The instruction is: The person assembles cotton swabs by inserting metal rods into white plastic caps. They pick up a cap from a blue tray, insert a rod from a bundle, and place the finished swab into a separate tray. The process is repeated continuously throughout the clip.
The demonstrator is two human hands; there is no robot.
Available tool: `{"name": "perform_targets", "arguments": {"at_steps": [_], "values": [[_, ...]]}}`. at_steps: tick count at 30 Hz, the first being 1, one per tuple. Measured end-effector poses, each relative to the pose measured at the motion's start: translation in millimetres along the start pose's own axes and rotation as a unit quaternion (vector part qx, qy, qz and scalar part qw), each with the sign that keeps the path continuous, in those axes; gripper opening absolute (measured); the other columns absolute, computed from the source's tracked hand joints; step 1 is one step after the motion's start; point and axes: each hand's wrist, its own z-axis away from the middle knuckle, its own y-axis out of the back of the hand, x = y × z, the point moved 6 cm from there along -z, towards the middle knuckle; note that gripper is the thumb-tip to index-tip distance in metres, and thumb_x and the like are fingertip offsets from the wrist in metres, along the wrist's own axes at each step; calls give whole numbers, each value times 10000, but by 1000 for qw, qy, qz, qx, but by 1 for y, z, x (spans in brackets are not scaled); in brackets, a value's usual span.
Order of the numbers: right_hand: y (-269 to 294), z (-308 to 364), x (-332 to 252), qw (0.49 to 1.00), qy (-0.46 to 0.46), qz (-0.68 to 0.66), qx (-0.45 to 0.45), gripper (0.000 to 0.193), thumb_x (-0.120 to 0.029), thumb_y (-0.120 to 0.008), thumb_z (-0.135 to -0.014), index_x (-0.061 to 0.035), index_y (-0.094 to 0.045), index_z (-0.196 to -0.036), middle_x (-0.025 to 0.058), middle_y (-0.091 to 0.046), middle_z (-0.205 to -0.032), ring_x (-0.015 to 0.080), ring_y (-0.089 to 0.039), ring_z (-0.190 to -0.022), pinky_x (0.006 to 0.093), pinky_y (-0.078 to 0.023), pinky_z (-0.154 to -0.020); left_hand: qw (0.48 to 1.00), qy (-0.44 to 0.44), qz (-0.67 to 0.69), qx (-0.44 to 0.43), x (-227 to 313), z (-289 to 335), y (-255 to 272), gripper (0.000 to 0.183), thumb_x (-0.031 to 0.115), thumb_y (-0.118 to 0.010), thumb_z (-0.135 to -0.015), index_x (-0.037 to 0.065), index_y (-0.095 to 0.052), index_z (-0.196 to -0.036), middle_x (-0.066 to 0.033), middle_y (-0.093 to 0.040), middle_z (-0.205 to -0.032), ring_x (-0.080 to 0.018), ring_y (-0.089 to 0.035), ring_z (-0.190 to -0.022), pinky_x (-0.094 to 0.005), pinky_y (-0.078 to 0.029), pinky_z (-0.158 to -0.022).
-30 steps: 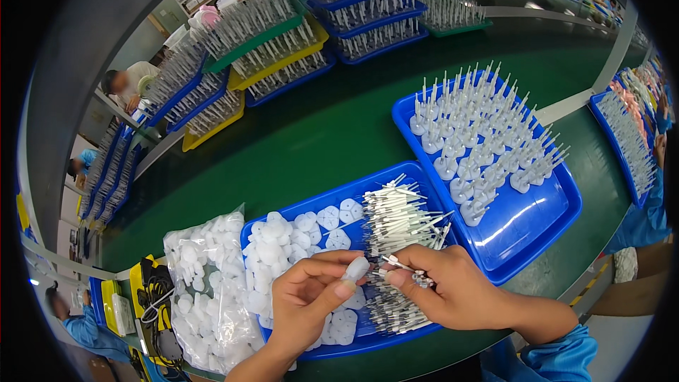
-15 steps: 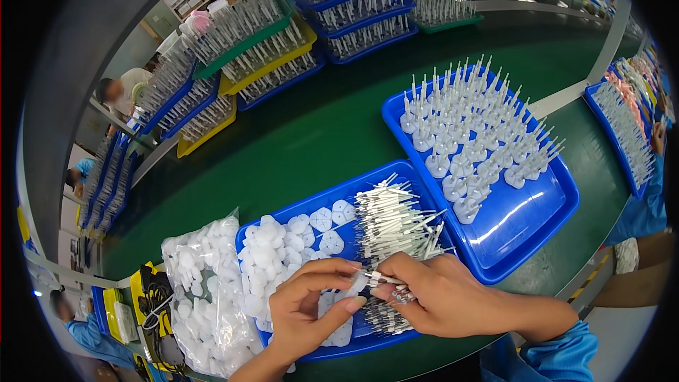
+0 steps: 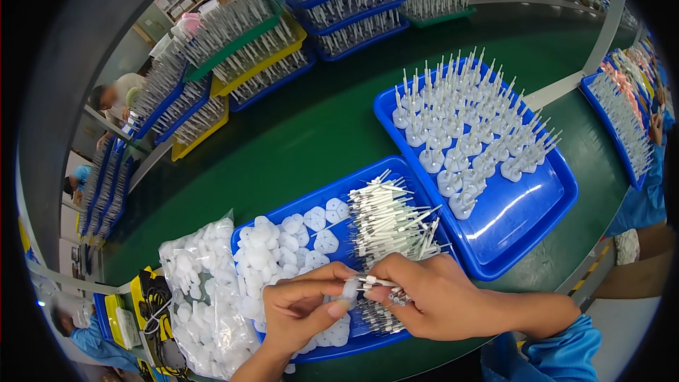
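My left hand [image 3: 300, 315] pinches a translucent white plastic disc [image 3: 350, 288] between thumb and fingertips, tilted nearly edge-on. From the other side my right hand [image 3: 445, 301] grips a thin white rod [image 3: 377, 281] with a metal tip, and its end meets the disc; whether it is inserted I cannot tell. More small metallic ends show under the right fingers. Both hands hover over a blue tray [image 3: 311, 197]. Loose white discs [image 3: 269, 244] lie in its left part, and a heap of white rods [image 3: 385, 223] fills its right part.
At right, a second blue tray [image 3: 520, 216] holds upright rods on disc bases [image 3: 470, 134]. A clear bag of discs [image 3: 209, 297] lies left. Stacked trays of upright rods [image 3: 240, 42] stand on the far side of the green table [image 3: 304, 124]. Other people sit around the edges.
The disc and rod have shifted slightly left with my hands, and the disc now looks more edge-on. The whole view has moved a little.
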Motion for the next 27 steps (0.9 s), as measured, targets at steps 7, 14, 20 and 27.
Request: {"name": "perform_targets", "arguments": {"at_steps": [7,14,20,27], "values": [[-2,3,-8,987,82,132,37,159,-115,-628,-921,-3,-518,-940,144,-613,-596,313,-617,-494,409,-440,-421,997,5,-76,-7,1,1,-2,309,-155,-725,-774,-62,-715,-1068,-255,-679,-1163,-326,-632,-1120,-439,-493,-974],[-10,6,0,988,69,139,20,287,-3,-706,-778,-29,-552,-1019,116,-657,-713,300,-660,-564,391,-474,-450,996,9,-84,-17,-1,2,-1,293,-122,-743,-778,-57,-722,-1064,-237,-688,-1157,-281,-651,-1093,-398,-499,-954],[-11,-4,1,990,96,100,22,293,22,-678,-776,-3,-558,-1042,151,-660,-783,329,-671,-650,405,-500,-517,979,-27,-202,6,7,-2,2,264,-43,-798,-762,-49,-729,-1017,-207,-701,-1133,-256,-672,-1053,-353,-529,-877],[4,-6,-5,987,125,95,41,372,32,-687,-745,-12,-587,-1100,150,-672,-895,308,-677,-712,379,-529,-596,963,-112,-244,23,24,0,-1,416,-34,-814,-740,-39,-661,-1127,-258,-588,-1283,-348,-669,-1095,-435,-536,-959]]}}
